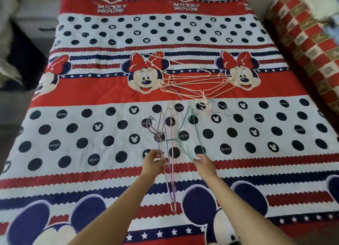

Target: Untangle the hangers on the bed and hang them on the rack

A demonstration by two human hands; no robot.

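Note:
Thin wire hangers lie on a bed with a red, white and blue cartoon-mouse cover (91, 101). My left hand (154, 159) pinches two purple and pink hangers (169, 153), which stand on edge and reach toward me. A green hanger (189, 134) is hooked into them, and my right hand (202, 162) grips its lower corner. Farther up the bed lies a tangled pile of pink hangers (194, 79) with a couple of pale blue ones mixed in. No rack is in view.
A red and gold checked pillow (302, 35) lies along the bed's right edge. Grey furniture (34, 19) stands beyond the bed's left edge. The cover stretches flat around the hangers.

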